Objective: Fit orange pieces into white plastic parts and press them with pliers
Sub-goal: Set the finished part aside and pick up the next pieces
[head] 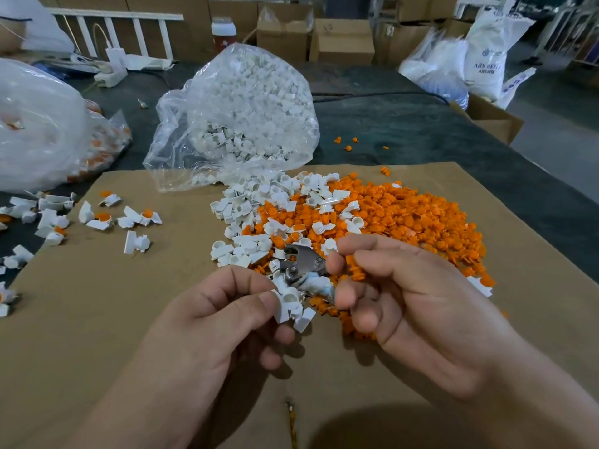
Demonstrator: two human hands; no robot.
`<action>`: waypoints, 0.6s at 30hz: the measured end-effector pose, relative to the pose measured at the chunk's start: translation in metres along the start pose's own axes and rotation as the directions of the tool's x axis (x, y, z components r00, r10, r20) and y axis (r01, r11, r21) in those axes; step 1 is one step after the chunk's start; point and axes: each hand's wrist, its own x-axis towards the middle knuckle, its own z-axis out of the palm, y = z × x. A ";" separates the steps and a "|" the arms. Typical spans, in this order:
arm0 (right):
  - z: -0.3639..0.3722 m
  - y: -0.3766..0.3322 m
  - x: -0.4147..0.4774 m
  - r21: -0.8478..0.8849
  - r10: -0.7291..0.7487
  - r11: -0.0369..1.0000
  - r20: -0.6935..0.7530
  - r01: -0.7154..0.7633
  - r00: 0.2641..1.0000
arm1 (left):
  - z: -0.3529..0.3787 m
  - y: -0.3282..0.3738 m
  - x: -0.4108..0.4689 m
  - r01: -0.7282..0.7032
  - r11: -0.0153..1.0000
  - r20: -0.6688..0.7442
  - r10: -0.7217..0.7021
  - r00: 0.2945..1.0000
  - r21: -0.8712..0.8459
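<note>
One white part [288,303] sits pinched between thumb and forefinger of our left hand [227,319]; we judge it light, stiff, slick, best held by its flat tab. Our right hand [405,303] curls round the pliers [306,262], just beside it. Orange pieces [405,215] heap on cardboard [129,319] over a dark table [405,124]; boxes [340,40] crowd the room behind.

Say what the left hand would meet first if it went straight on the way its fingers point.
Most likely the pliers held in the right hand, just beyond the white part that the left hand pinches; depth is hard to judge.
</note>
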 end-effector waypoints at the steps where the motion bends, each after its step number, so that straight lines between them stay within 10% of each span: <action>1: 0.001 0.000 0.000 0.046 0.011 0.999 0.012 -0.011 1.000 | 0.000 0.000 0.001 0.003 1.000 -0.012 -0.003 1.000 -0.019; 18: 0.010 -0.004 -0.006 0.246 0.056 0.967 0.037 -0.063 0.998 | -0.004 -0.001 0.004 -0.012 1.000 -0.057 0.011 0.998 -0.025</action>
